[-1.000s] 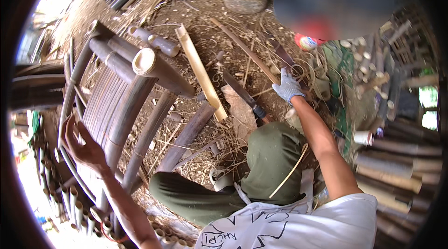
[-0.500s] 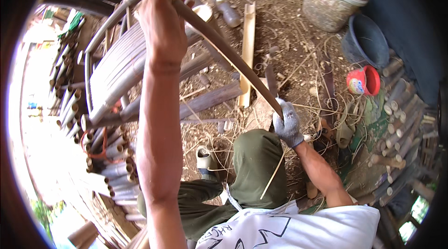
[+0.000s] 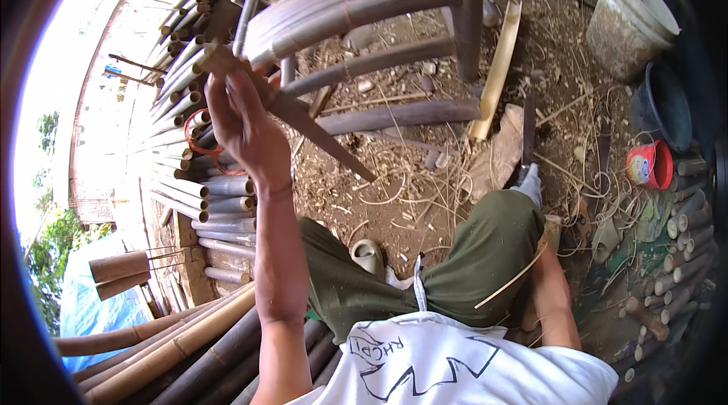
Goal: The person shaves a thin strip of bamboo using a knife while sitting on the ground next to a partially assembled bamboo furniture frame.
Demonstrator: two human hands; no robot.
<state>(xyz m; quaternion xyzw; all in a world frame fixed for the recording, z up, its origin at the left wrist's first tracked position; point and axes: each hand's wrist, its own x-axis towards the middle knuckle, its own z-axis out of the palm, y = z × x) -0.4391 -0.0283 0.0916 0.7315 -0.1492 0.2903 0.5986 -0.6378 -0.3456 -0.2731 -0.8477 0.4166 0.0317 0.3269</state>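
Observation:
My bare left hand [image 3: 250,128] is raised at the left, its fingers closed round the upper end of a long flat bamboo strip [image 3: 322,138]. The strip slants down to the right, and its tapering far end hangs free over the ground. On the right, beyond my knee, my right hand [image 3: 529,183] wears a grey glove and is partly hidden by my leg. It is closed round the handle end of a knife [image 3: 528,132], whose long dark blade points away from me beside a flat brown piece [image 3: 497,151] on the ground.
A bamboo chair [image 3: 356,14] stands ahead. Near it lie a split bamboo length [image 3: 497,71] and a dark pole [image 3: 402,115]. Stacked bamboo [image 3: 220,208] lines the left, with more [image 3: 682,253] at right. Buckets [image 3: 626,33] and a red tub [image 3: 651,165] stand at far right.
My left hand has swung left and lower with the strip. The strip's lower end has left my right hand, which keeps the knife near my knee. The view has shifted left.

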